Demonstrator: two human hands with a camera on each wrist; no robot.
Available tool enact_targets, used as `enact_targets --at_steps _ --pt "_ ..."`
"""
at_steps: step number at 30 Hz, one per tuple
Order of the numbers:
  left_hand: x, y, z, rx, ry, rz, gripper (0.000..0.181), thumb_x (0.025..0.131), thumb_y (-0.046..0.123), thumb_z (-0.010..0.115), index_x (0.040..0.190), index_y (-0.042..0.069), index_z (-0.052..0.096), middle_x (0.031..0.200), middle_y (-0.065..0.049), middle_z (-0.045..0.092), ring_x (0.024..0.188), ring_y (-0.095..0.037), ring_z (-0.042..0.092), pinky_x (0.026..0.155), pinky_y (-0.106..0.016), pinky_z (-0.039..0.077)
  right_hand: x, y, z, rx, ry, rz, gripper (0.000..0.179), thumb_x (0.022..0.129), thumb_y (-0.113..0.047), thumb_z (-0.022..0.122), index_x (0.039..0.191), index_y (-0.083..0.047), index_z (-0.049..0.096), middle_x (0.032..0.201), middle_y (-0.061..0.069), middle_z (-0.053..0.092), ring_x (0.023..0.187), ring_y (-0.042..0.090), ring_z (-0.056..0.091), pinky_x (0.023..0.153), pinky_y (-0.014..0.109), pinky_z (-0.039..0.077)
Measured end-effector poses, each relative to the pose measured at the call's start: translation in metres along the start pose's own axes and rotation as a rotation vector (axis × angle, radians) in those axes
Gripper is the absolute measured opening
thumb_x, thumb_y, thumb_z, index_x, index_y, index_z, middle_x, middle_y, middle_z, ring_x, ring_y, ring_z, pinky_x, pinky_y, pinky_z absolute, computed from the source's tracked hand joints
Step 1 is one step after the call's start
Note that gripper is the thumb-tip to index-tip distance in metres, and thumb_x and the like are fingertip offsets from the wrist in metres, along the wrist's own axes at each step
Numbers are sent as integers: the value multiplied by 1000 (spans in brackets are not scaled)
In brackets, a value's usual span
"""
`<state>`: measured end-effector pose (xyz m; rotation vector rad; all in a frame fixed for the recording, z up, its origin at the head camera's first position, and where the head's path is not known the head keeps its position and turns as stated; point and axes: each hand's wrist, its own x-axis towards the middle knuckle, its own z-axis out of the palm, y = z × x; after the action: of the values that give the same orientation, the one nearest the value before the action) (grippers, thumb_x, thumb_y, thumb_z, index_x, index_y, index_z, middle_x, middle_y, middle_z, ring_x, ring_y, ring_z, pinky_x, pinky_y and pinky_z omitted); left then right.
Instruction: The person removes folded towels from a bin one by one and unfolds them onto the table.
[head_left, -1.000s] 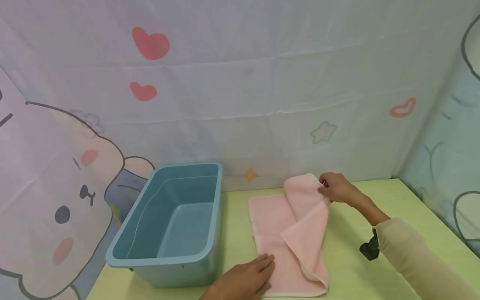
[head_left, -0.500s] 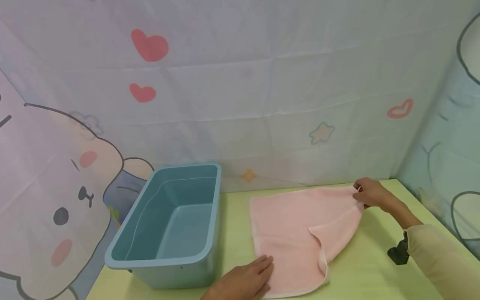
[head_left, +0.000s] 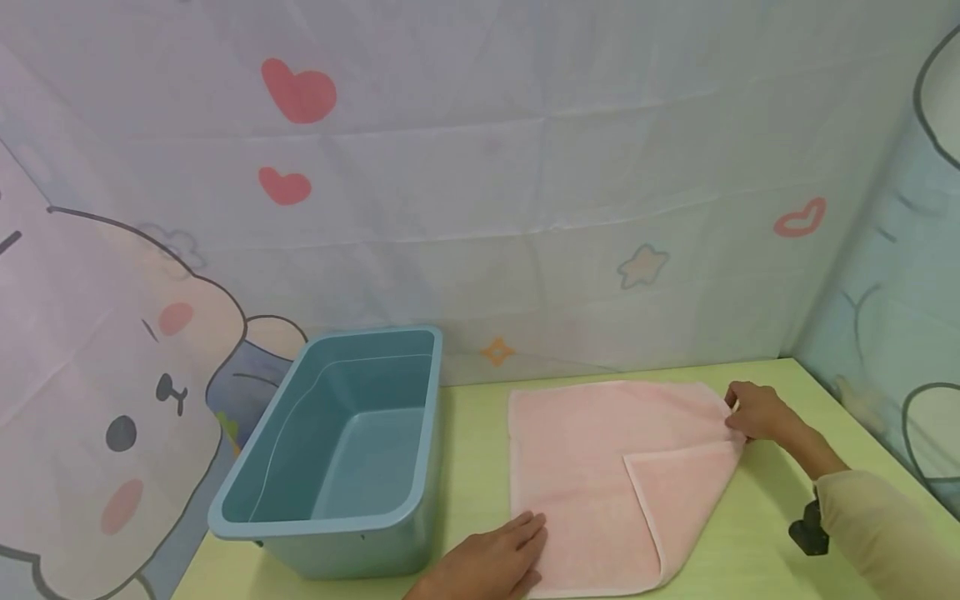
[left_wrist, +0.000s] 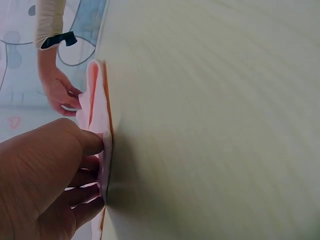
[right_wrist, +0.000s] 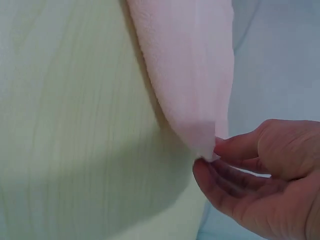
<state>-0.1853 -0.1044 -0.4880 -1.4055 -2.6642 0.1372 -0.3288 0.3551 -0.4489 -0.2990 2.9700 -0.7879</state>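
A pink towel (head_left: 577, 467) lies spread on the pale green table, its near right corner folded back over itself as a triangular flap (head_left: 686, 500). My right hand (head_left: 761, 412) pinches the towel's right edge between thumb and fingers; the right wrist view shows that pinched edge of the towel (right_wrist: 195, 110) up close. On the towel's near left corner rests my left hand (head_left: 491, 558), fingers extended. From the left wrist view, the left hand's fingertips (left_wrist: 95, 145) press along the towel's edge against the table.
A blue-green plastic basin (head_left: 330, 533) stands on the table (head_left: 472, 433) to the left of the towel. Behind the table hangs a printed cloth backdrop (head_left: 487, 275) with hearts and a cartoon animal, and it continues along both sides.
My right hand has moved right with the towel's edge, drawing the towel out wider and flatter. The folded part now forms a flatter triangle at the right. The left hand has stayed in place.
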Motion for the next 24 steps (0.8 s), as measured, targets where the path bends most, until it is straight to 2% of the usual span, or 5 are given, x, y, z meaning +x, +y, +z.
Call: enact_targets --at_steps 4,7,11,18,24 --pt "1 -1 2 36 47 35 46 106 33 61 141 5 58 148 -8 57 138 -17 53 92 -21 53 4 -12 4 -168 77 -78 26 80 1 69 98 11 52 79 15 57 71 32 54 62 47 48" --pt "1 -2 2 49 65 53 45 105 33 62 140 4 59 146 -8 58 137 -18 54 91 -20 53 7 -25 8 -204 90 -149 28 78 0 74 96 9 55 83 18 59 75 34 56 67 51 49" --pt "3 -2 1 29 40 48 47 106 33 60 142 4 58 147 -9 57 138 -18 53 94 -21 52 8 -41 17 -149 1 -244 27 80 -4 80 97 3 60 89 16 63 80 32 60 71 48 50" --pt "3 -2 -1 0 -7 29 47 107 35 57 144 5 58 149 -8 56 140 -18 51 96 -24 52 4 -64 35 -33 -196 -468 21 85 -10 82 97 -5 66 94 4 65 85 25 61 76 39 51" --pt "4 -1 -2 8 -9 29 47 107 35 58 144 5 58 149 -8 56 140 -18 51 98 -24 51 0 -74 48 13 -277 -523 19 88 -10 81 100 -8 67 95 0 63 86 19 59 77 35 50"
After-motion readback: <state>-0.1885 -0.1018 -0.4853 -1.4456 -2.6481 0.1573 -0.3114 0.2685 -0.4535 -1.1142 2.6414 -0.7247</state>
